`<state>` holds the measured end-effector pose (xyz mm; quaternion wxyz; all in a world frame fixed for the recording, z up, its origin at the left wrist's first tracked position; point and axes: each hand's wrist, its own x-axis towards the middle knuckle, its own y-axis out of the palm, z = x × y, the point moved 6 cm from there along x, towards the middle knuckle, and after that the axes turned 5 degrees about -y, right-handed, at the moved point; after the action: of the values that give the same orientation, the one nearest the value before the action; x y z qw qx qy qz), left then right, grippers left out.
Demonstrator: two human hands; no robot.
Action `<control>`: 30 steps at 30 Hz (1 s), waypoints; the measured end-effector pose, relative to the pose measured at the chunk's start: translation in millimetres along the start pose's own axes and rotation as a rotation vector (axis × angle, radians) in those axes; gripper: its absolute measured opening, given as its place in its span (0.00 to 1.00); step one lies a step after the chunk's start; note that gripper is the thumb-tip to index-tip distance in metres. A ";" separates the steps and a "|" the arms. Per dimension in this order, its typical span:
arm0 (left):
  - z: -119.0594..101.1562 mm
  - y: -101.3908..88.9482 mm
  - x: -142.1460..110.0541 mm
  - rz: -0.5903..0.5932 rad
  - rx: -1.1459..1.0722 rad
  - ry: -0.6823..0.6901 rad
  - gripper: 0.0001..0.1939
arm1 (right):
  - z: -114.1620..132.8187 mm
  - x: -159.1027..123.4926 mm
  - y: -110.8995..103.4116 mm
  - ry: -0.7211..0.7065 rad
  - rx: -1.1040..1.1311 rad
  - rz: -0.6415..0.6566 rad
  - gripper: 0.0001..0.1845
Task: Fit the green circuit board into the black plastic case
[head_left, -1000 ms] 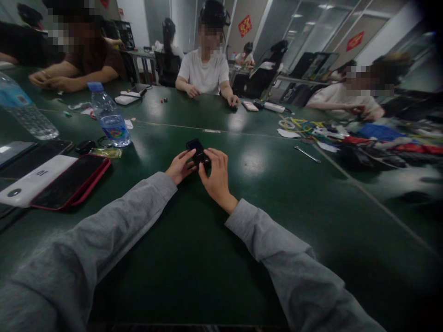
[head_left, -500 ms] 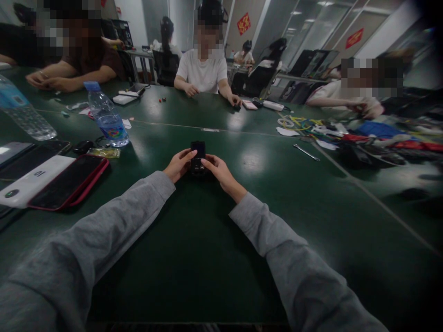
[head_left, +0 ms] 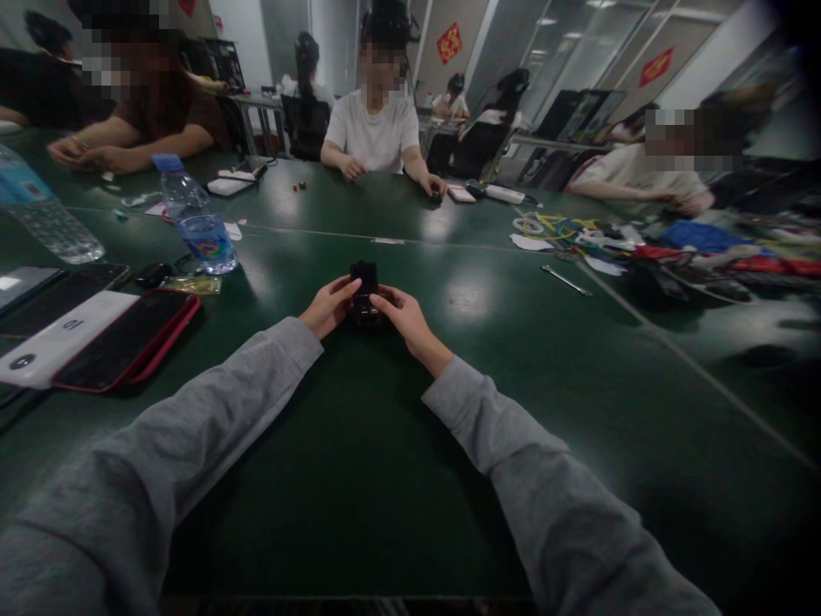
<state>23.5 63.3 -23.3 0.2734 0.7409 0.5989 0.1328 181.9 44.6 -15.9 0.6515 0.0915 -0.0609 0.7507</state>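
Note:
Between my two hands, a small black hinged case (head_left: pixel 365 312) stands on the green table (head_left: pixel 346 445) with its lid raised at the back. Two small shiny spots show in its lower part, too small to make out. My left hand (head_left: pixel 332 305) grips its left side, the thumb resting at the lid's lower left. From the right, my right hand (head_left: pixel 405 315) holds it, thumb tip at the front edge of the lid. The other fingers of both hands are partly hidden behind the case.
Several phones lie at the left, one in a red case (head_left: pixel 134 338), near a water bottle (head_left: pixel 196 222) and a larger bottle (head_left: pixel 48 210). A wrench (head_left: pixel 565 281) and a heap of cables (head_left: pixel 564 227) lie right. Other people sit across the table, one with a hand (head_left: pixel 433 185) on something dark.
My right hand has drawn back from over the case to its right side. The case has turned from slanted to nearly straight towards me. In the last half second little has moved.

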 end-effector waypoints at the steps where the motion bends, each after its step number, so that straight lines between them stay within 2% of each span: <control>1: 0.2 0.1 0.3 0.008 -0.006 -0.006 0.19 | 0.2 -0.1 0.0 -0.004 -0.003 -0.007 0.35; 4: 2.7 1.5 0.6 0.051 -0.007 -0.067 0.19 | 0.7 -0.1 0.1 -0.010 -0.022 -0.025 0.35; 8: 8.7 6.4 -2.1 0.130 0.005 -0.207 0.30 | 1.8 -0.6 3.9 0.002 -0.047 0.009 0.35; 11: 10.4 9.1 -5.4 0.139 0.007 -0.257 0.33 | 3.0 -0.6 5.7 0.006 -0.048 0.031 0.33; 17: 7.2 7.9 -6.8 0.050 0.026 -0.209 0.28 | -0.8 1.8 4.0 0.045 -0.077 0.046 0.30; 21: 6.9 5.8 -6.9 -0.007 -0.017 -0.229 0.24 | -2.8 1.5 6.2 0.041 -0.100 0.055 0.31; 26: 6.3 3.6 -8.4 -0.038 -0.042 -0.269 0.23 | -3.1 0.7 7.6 -0.065 -0.243 0.006 0.31; 30: 5.6 2.4 -7.8 -0.030 -0.052 -0.246 0.22 | 6.5 -6.7 6.2 -0.192 -0.424 -0.120 0.36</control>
<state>26.4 54.1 -25.6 0.3657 0.7353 0.5682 0.0522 177.0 35.8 -10.9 0.6907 0.0271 -0.2735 0.6689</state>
